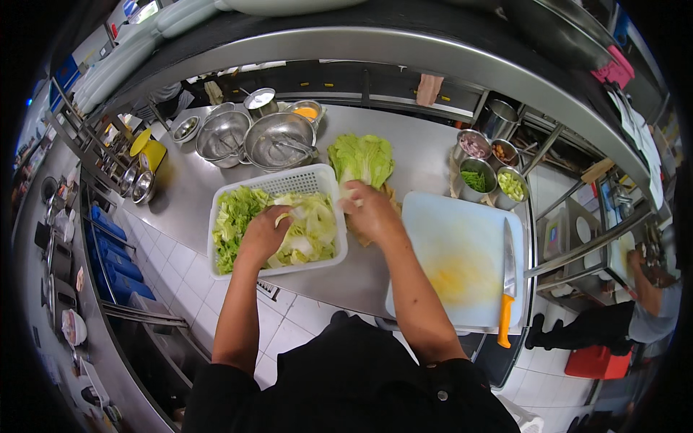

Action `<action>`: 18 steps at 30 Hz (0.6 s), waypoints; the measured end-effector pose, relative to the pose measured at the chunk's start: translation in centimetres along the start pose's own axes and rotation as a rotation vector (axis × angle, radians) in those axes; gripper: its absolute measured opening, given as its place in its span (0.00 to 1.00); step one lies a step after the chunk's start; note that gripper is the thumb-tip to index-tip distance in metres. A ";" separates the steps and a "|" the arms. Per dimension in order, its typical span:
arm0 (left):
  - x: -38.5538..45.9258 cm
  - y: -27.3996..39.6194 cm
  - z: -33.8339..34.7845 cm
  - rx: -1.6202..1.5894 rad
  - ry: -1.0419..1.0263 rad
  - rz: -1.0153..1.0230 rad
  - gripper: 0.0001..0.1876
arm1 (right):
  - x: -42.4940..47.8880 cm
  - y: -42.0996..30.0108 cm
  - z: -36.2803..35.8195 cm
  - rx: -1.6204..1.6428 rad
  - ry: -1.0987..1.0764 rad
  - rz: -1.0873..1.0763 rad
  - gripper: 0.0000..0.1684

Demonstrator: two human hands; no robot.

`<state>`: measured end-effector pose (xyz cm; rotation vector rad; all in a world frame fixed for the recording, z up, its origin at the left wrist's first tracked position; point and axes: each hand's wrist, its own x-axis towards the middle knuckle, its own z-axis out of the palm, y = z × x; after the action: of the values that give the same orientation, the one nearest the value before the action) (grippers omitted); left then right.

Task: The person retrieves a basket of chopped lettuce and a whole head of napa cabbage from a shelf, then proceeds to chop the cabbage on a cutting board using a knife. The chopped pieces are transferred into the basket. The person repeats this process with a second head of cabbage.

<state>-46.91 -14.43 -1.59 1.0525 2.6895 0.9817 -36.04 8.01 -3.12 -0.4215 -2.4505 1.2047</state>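
Observation:
A white perforated plastic basket stands on the steel worktable and holds chopped leafy greens. Darker green leaf pieces fill its left side, paler pieces its right. My left hand is over the middle of the basket with its fingers curled down among the pieces; a pale strip shows by the fingertips, but its hold is unclear. Just beyond the basket's right wall, my right hand is blurred, with something pale at its fingers. Behind it lie whole lettuce leaves.
On the right, a chef's knife with a yellow handle lies on a stained white cutting board. Steel containers of chopped ingredients stand behind it. Two steel bowls sit beyond the basket. An overhead shelf spans the back. Another person works at far right.

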 end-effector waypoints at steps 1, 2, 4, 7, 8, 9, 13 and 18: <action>-0.3 -0.4 -0.6 -0.006 0.025 0.012 0.14 | 1.7 2.0 -0.5 -0.005 0.011 0.179 0.28; -1.0 -1.4 -0.9 -0.010 0.052 0.011 0.14 | 2.7 2.9 -0.5 -0.006 0.009 0.357 0.31; -2.1 -3.6 -0.7 0.029 0.084 0.100 0.15 | 4.0 1.9 0.0 0.011 -0.090 0.585 0.35; -2.9 -4.1 -0.9 -0.014 0.014 0.124 0.16 | 5.3 2.8 2.7 0.052 -0.040 0.745 0.39; -2.9 -3.8 -0.8 -0.094 -0.027 0.095 0.16 | 5.9 4.4 3.8 0.054 -0.005 0.746 0.41; -2.9 -3.3 -0.7 -0.172 -0.067 0.062 0.16 | 6.6 6.1 4.9 0.059 0.028 0.748 0.42; -3.5 -3.4 -0.8 -0.259 -0.172 0.068 0.16 | 9.0 10.2 3.9 0.096 -0.110 0.770 0.43; -4.1 -3.8 -0.9 -0.415 -0.253 0.091 0.16 | 8.8 7.5 4.6 0.244 -0.102 0.870 0.41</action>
<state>-46.26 -19.66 -3.79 1.1250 2.1308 1.2550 -45.12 12.95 -9.94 -1.4708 -2.1819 1.8447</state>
